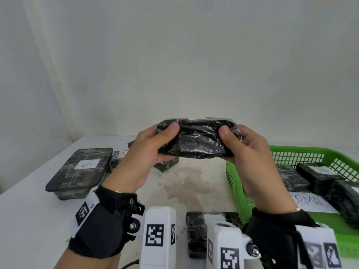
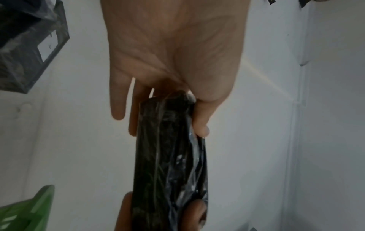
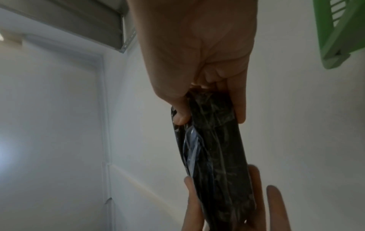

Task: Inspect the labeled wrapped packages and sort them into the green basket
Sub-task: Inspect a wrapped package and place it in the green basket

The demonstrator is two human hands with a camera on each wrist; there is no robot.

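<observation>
The left hand and the right hand hold one black package wrapped in shiny clear plastic up in the air, above the white surface. Each hand grips one end, with the thumb on the near face and the fingers curled behind. No label shows on the side we can see.

On the right sits the green plastic basket with holes in its walls. It rests on the surface, just beside the right wrist. Inside it lie several dark wrapped packages and a white paper with big letters.

On the left lies a big flat dark package with a white label that reads "B". A small dark wrapped box sits under the held package, partly hidden by the left hand. Another dark package lies close to the person, between the two wrists.

A brown stain marks the middle of the surface. That middle part has open room. The back edge of the surface meets a plain white wall.
</observation>
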